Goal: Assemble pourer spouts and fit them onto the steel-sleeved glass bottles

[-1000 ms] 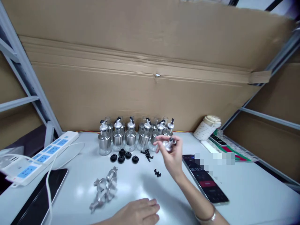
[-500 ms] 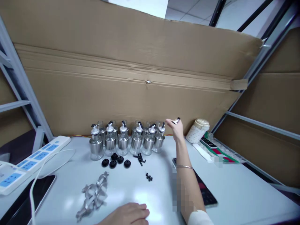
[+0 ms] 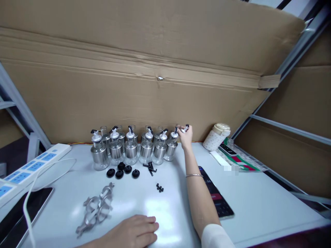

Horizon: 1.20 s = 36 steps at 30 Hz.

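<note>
One white pourer with a black tip (image 3: 184,130) is gripped in the right hand (image 3: 185,135), whose thumb and fingers are curled closed around it, just beside the rightmost bottle of the front row; whether pourer and bottle touch cannot be told. Six clear glass bottles with silver metal sleeves (image 3: 131,151) stand upright in that row, each topped with a white-and-black pourer, and at least five open glass necks (image 3: 103,131) show behind them. Before the bottles lie five round black stoppers (image 3: 136,173), a small heap of slender black pieces (image 3: 150,168) too tangled to count, and a cluster of about six tiny black beads (image 3: 160,188). Nearer still is a group of silver-grey ring-shaped pieces (image 3: 103,210), seemingly four. The left hand (image 3: 138,230) is palm down over the pale table (image 3: 124,203), its fingers extended, nothing visible in its hold. Farther out are one black phone with a lit screen (image 3: 216,198), one white dotted tumbler with a cream lid (image 3: 215,138), and one white power strip with blue sockets (image 3: 59,150).
</note>
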{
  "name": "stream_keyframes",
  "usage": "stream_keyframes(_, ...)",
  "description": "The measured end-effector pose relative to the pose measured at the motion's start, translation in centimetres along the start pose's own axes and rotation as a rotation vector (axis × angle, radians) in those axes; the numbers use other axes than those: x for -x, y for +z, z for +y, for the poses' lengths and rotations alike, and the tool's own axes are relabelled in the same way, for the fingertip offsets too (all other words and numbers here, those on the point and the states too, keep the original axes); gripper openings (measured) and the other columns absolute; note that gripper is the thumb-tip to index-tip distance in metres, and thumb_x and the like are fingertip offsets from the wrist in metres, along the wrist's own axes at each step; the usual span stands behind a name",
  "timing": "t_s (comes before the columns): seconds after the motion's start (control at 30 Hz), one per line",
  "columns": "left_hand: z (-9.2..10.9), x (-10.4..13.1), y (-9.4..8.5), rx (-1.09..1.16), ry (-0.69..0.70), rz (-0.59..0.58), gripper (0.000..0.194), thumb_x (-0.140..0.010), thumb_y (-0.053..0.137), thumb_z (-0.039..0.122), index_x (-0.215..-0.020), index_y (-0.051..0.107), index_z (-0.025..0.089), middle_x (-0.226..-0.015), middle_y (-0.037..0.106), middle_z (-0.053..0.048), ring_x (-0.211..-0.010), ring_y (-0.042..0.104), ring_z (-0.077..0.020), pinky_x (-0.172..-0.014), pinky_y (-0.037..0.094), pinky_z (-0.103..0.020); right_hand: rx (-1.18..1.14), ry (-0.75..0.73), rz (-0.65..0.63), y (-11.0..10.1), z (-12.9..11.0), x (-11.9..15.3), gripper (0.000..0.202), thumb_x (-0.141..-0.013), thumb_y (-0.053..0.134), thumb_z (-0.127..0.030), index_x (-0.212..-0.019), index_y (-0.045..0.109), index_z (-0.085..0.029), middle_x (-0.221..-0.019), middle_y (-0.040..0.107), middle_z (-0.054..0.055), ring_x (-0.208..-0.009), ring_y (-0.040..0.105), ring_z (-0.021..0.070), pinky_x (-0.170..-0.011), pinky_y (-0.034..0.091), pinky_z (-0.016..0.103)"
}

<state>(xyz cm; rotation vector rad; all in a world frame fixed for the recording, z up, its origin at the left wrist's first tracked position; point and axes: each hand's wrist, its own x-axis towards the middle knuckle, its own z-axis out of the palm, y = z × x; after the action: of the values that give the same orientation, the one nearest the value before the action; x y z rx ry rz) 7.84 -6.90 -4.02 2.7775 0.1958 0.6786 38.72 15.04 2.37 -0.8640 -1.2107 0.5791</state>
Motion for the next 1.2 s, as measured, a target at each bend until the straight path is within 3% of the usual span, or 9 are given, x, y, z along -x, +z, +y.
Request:
stream_keyframes(0.17, 1.4, -0.4, -1.9, 0.255, -0.251, -0.127, 0.045, -0.086, 0.051, 0.011, -0.13, 0.054, 0.02, -0.132, 0.062, -0.011, -0.124, 0.058, -0.0243, -0.11, 0.043, -0.036, 0.294, -0.135, 0.467, -0.4, -5.8, -0.1, 0.042, -0.065, 0.076, -0.024, -0.09, 0.043, -0.024, -0.101, 0.065, 0.003, -0.103, 0.062, 0.022, -0.097, 0.044, 0.042)
stream_keyframes(0.23, 1.6, -0.2, -2.0, 0.365, -0.41, -0.137, 0.052, -0.084, 0.056, 0.015, -0.135, 0.049, 0.023, -0.136, 0.059, -0.01, -0.125, 0.056, -0.0264, -0.109, 0.044, -0.038, 0.392, -0.195, 0.511, -0.3, -9.4, 0.6, 0.041, -0.063, 0.074, -0.02, -0.086, 0.041, -0.024, -0.097, 0.066, 0.002, -0.1, 0.064, 0.023, -0.098, 0.043, 0.043)
stream_keyframes(0.33, 1.5, 0.1, -1.9, 0.543, -0.662, -0.147, 0.061, -0.081, 0.062, 0.024, -0.139, 0.042, 0.025, -0.143, 0.051, -0.011, -0.13, 0.05, -0.03, -0.111, 0.04, -0.045, 0.557, -0.317, 0.438, -0.1, -15.1, 3.0, 0.04, -0.063, 0.073, -0.018, -0.084, 0.041, -0.025, -0.089, 0.068, 0.001, -0.089, 0.068, 0.0236, -0.088, 0.049, 0.043)
stream_keyframes(0.43, 1.3, 0.4, -1.5, 0.738, -0.831, -0.076, 0.074, -0.079, 0.066, 0.028, -0.143, 0.03, 0.025, -0.152, 0.037, -0.014, -0.138, 0.039, -0.0323, -0.115, 0.03, -0.053, 0.5, -0.376, 0.176, 0.0, -19.2, 5.9, 0.041, -0.063, 0.076, -0.019, -0.081, 0.04, -0.026, -0.083, 0.069, 0.001, -0.082, 0.069, 0.0231, -0.076, 0.054, 0.04)
stream_keyframes(0.5, 1.0, 0.6, -1.0, 0.828, -0.874, 0.066, 0.084, -0.075, 0.072, 0.033, -0.144, 0.025, 0.026, -0.156, 0.026, -0.014, -0.144, 0.027, -0.0334, -0.118, 0.02, -0.056, 0.405, -0.273, -0.111, 0.4, -20.6, 7.4, 0.04, -0.064, 0.079, -0.022, -0.078, 0.041, -0.026, -0.081, 0.07, 0.001, -0.079, 0.07, 0.0217, -0.068, 0.056, 0.035)
stream_keyframes(0.67, 0.3, 1.2, 0.1, 0.908, -0.793, 0.41, 0.1, -0.064, 0.083, 0.043, -0.143, 0.023, 0.029, -0.158, 0.019, -0.012, -0.147, 0.014, -0.0327, -0.12, 0.008, -0.052, 0.164, -0.031, -0.826, 4.3, -20.2, 8.8, 0.041, -0.064, 0.081, -0.024, -0.075, 0.042, -0.023, -0.08, 0.069, 0.0, -0.077, 0.07, 0.018, -0.065, 0.056, 0.029)
stream_keyframes(0.8, 0.5, 0.9, -0.2, 0.958, -0.773, 0.5, 0.09, -0.06, 0.086, 0.042, -0.133, 0.036, 0.024, -0.143, 0.044, -0.013, -0.133, 0.039, -0.033, -0.113, 0.028, -0.047, 0.173, -0.051, -1.089, 8.5, -18.7, 9.4, 0.04, -0.066, 0.081, -0.026, -0.079, 0.043, -0.021, -0.082, 0.069, 0.001, -0.072, 0.065, 0.0143, -0.061, 0.052, 0.025)
stream_keyframes(1.0, 0.9, 0.1, -1.8, 0.939, -0.88, 0.387, 0.05, -0.063, 0.072, 0.039, -0.103, 0.054, 0.016, -0.094, 0.064, -0.007, -0.084, 0.059, -0.0225, -0.077, 0.047, -0.036, 0.229, 0.025, -1.167, 10.3, -16.9, 9.7, 0.035, -0.07, 0.077, -0.026, -0.08, 0.045, -0.021, -0.083, 0.069, 0.001, -0.072, 0.063, 0.015, -0.061, 0.05, 0.026)
stream_keyframes(1.2, 0.6, 0.0, -2.4, 0.987, -0.872, 0.336, 0.041, -0.06, 0.07, 0.04, -0.089, 0.057, 0.014, -0.082, 0.063, -0.004, -0.074, 0.057, -0.0187, -0.067, 0.044, -0.031, -0.127, 0.25, -1.016, 11.9, -15.1, 10.4, 0.03, -0.078, 0.07, -0.036, -0.084, 0.043, -0.024, -0.084, 0.063, -0.002, -0.069, 0.066, 0.0142, -0.059, 0.054, 0.028)
